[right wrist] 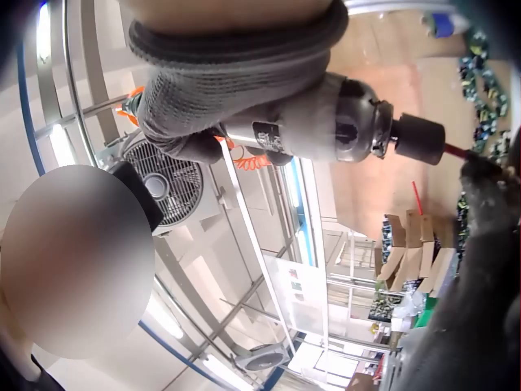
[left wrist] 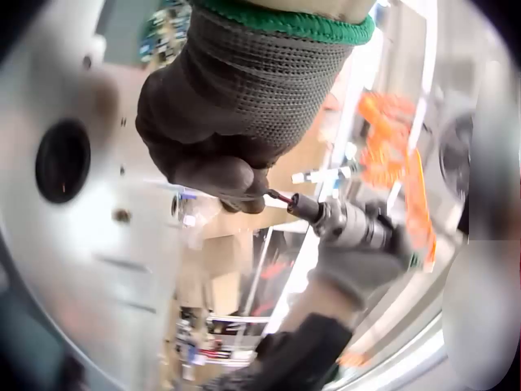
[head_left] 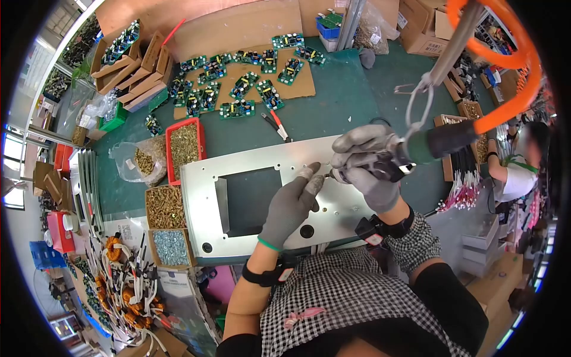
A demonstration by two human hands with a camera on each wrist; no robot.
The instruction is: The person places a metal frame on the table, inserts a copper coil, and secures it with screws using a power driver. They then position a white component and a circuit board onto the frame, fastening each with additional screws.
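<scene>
A gloved right hand [head_left: 370, 163] grips a power screwdriver [head_left: 389, 165] above the right part of a silver metal panel [head_left: 202, 196]; in the right wrist view its fingers wrap the tool's body [right wrist: 301, 126]. The gloved left hand [head_left: 292, 205] is over the panel's middle, its thumb and fingertips together at the driver's tip. In the left wrist view those fingers [left wrist: 232, 175] pinch the end of the thin red bit [left wrist: 281, 197]; whether a screw is there is hidden. The panel has a large rectangular opening, round holes and small holes.
Behind the panel lie green circuit boards [head_left: 244, 85] on cardboard and red-handled pliers [head_left: 276, 126]. Left of it stand a red bin [head_left: 185, 150] of small brass-coloured parts and boxes of screws [head_left: 171, 247]. An orange coiled hose [head_left: 505, 113] hangs at right, near another person [head_left: 523, 160].
</scene>
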